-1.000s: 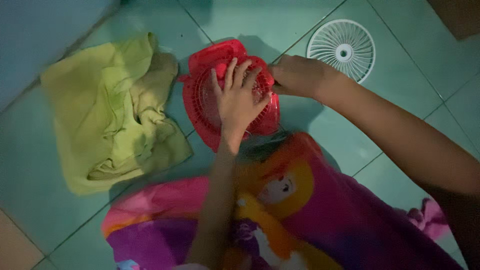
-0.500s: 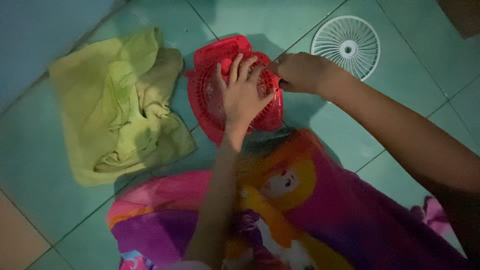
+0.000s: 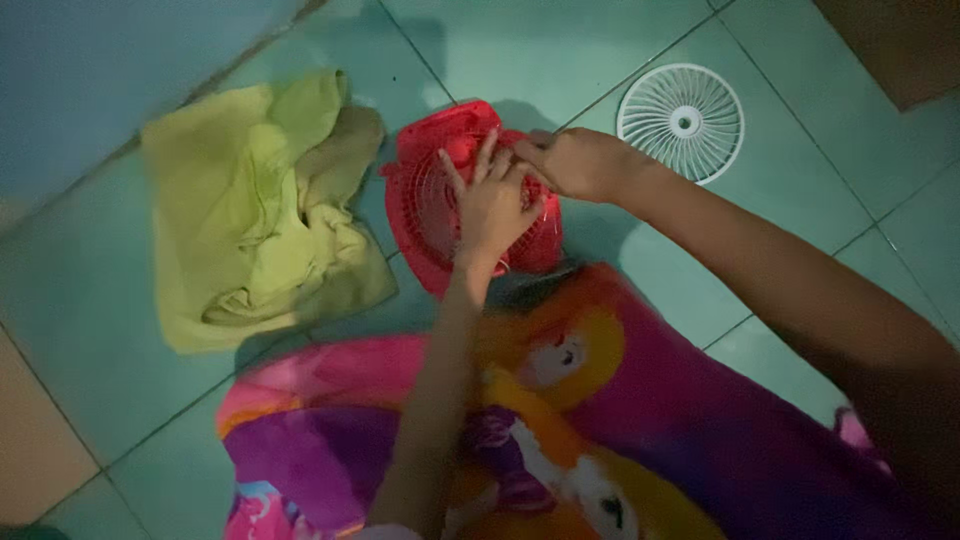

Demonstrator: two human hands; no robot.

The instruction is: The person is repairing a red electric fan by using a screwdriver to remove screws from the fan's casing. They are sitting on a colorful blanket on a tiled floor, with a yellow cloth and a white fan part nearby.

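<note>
Red round plastic fan housing [image 3: 440, 215] lies on the green tiled floor [image 3: 560, 50] beside a crumpled yellow-green cloth [image 3: 260, 210], as before, left hand [image 3: 492, 205] now spread flat on its grille, right hand [image 3: 575, 165] pinching its rim.

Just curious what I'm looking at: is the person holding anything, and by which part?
The red fan body: left hand lies flat on its grille, right hand grips its upper right edge.
</note>
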